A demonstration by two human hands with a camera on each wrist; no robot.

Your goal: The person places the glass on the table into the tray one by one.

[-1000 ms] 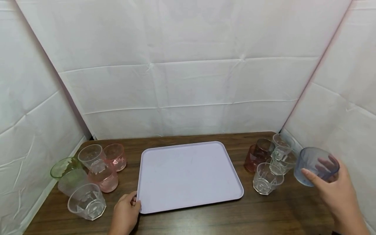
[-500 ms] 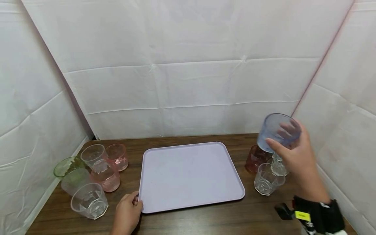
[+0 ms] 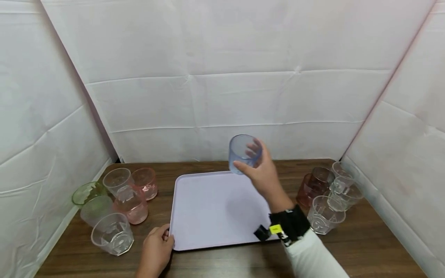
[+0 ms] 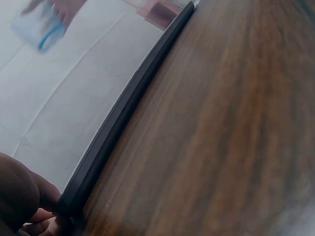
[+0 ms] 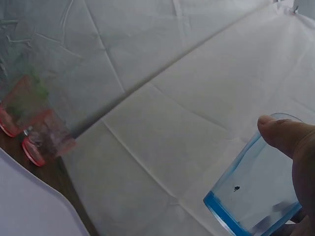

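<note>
My right hand [image 3: 265,175] grips a blue-tinted clear tumbler [image 3: 238,154], held in the air over the far edge of the pale lilac tray [image 3: 205,216]. Its thumb [image 5: 283,135] lies along the near side of the tumbler in the right wrist view, where a deeper blue base shows. My left hand [image 3: 156,247] pinches the near left corner of the tray, thumb at the rim and the other fingers partly hidden. From the left wrist camera, the tray's dark outer side [image 4: 115,125] runs up from those fingers. My right forearm covers the tray's right side in the head view.
On the left stand a clear faceted glass [image 3: 114,235], a green glass [image 3: 88,193], a pink glass [image 3: 146,183] and several others, some stacked. To the right are dark red glasses [image 3: 307,191] and clear ones [image 3: 323,218]. White cloth walls [image 3: 222,100] enclose the wooden table [image 3: 215,266].
My right hand has carried the blue tumbler up from the right-hand glasses and leftward over the tray's far edge. My left hand keeps its hold on the tray corner.
</note>
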